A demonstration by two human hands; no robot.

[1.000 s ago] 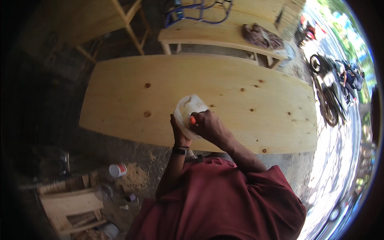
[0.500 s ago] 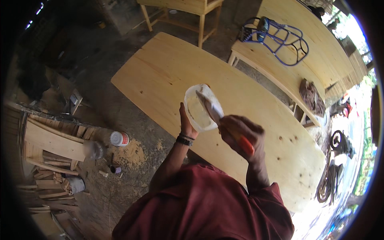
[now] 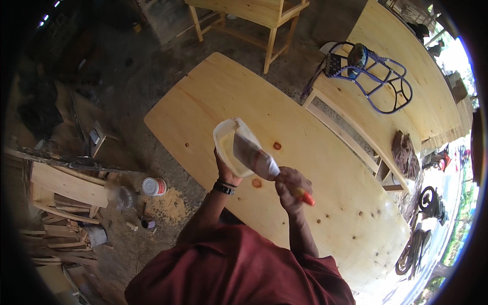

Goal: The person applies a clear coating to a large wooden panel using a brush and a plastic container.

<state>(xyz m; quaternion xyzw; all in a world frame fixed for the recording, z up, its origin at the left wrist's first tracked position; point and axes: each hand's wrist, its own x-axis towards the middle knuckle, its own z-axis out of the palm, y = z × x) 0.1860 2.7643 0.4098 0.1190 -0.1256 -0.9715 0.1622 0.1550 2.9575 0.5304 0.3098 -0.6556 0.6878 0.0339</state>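
Note:
My left hand (image 3: 226, 170) is wrapped around the near left side of a white plastic tub (image 3: 221, 133) with cream-coloured paste inside. In my right hand (image 3: 293, 184) is a putty knife (image 3: 250, 153), gripped by its red and yellow handle. The knife's broad metal blade, smeared pale, lies over the tub's opening; I cannot tell whether it touches the paste. Both hands are above a long wooden tabletop (image 3: 335, 178) with curved sides and several dark knots.
A white paint bucket (image 3: 154, 186) stands on the floor at left, beside sawdust and wood offcuts (image 3: 68, 231). To the right, a wooden table (image 3: 432, 91) carries a blue tubular frame (image 3: 378, 81) and a brown bag (image 3: 405, 155). Another wooden table (image 3: 244, 11) stands at the far side.
Both hands, with the tub and putty knife, have shifted left and slightly nearer in view. The knife has turned so that more of its blade's flat face shows. The view itself has shifted a little.

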